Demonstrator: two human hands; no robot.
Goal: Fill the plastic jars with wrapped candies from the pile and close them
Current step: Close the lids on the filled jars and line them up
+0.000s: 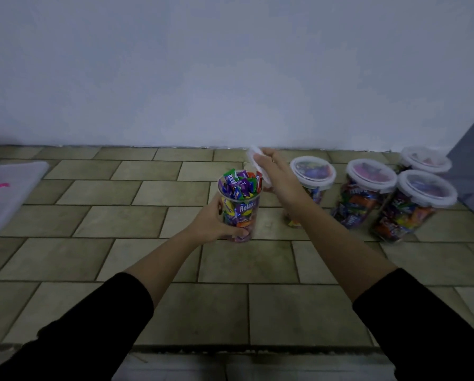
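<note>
The left hand (212, 220) gripped the full open jar (240, 206); the right hand (269, 166) held its lid (255, 158) tilted just above.

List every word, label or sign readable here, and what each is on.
"Relax": purple wrapper inside the open jar.
"exa": partial, green wrapper atop that jar.
Pink mark on the white tray: not a readable character.
Wrappers in the closed jars: too blurred.
Lid in the right hand: no text visible.

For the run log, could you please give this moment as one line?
left hand: holds clear plastic candy-filled jar | right hand: holds round white plastic lid | jar: uncapped
</note>
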